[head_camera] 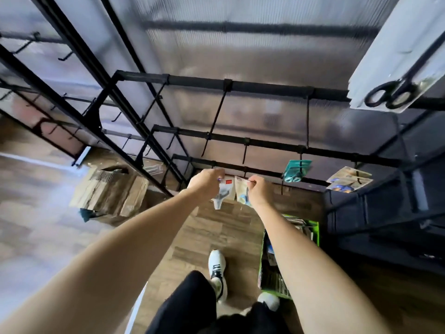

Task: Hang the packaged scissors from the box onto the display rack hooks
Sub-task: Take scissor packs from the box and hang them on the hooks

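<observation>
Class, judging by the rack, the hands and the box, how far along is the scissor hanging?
Done: a teal pack, a pale pack and large black scissors hang. In hand: the left hand and right hand each pinch a pack near the lowest bar. Left: the green box holds more; many hooks are bare.

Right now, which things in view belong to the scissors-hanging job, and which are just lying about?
Job:
- left hand pinching a scissors pack
- right hand pinching a second pack
- black rack hooks
- green box of stock
- teal pack already hung

Lying about:
- cardboard boxes on the floor, left
- large black scissors, upper right
</observation>
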`<state>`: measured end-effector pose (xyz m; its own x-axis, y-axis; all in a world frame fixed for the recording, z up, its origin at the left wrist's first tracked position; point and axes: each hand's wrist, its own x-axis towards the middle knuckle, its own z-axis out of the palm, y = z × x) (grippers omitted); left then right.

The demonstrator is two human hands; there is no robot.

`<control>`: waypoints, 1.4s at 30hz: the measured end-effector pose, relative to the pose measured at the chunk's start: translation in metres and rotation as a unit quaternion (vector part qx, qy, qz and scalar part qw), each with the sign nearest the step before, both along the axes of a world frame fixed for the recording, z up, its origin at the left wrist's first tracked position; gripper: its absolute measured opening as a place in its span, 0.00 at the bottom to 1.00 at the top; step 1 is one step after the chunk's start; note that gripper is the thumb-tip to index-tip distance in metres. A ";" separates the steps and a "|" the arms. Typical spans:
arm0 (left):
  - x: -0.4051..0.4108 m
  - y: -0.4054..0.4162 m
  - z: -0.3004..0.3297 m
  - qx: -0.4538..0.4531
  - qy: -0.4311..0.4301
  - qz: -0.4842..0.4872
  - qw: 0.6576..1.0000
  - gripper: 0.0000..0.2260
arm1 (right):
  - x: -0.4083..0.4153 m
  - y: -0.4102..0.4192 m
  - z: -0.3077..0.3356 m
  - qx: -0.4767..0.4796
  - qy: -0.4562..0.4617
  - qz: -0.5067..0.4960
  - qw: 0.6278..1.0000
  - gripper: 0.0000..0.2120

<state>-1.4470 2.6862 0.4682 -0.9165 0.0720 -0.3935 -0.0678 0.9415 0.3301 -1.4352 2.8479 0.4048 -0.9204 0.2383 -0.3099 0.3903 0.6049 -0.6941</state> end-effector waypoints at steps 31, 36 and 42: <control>-0.104 -0.030 -0.082 -0.014 0.038 -0.139 0.989 0.14 | -0.109 -0.032 -0.065 0.175 -0.039 -0.025 0.983 0.17; -0.083 -0.016 -0.051 -0.027 0.045 -0.155 0.987 0.17 | -0.073 -0.021 -0.033 0.152 -0.058 0.042 0.986 0.20; -0.045 0.009 0.006 -0.012 0.053 -0.126 0.991 0.16 | -0.030 -0.006 0.021 0.077 -0.023 0.177 0.981 0.16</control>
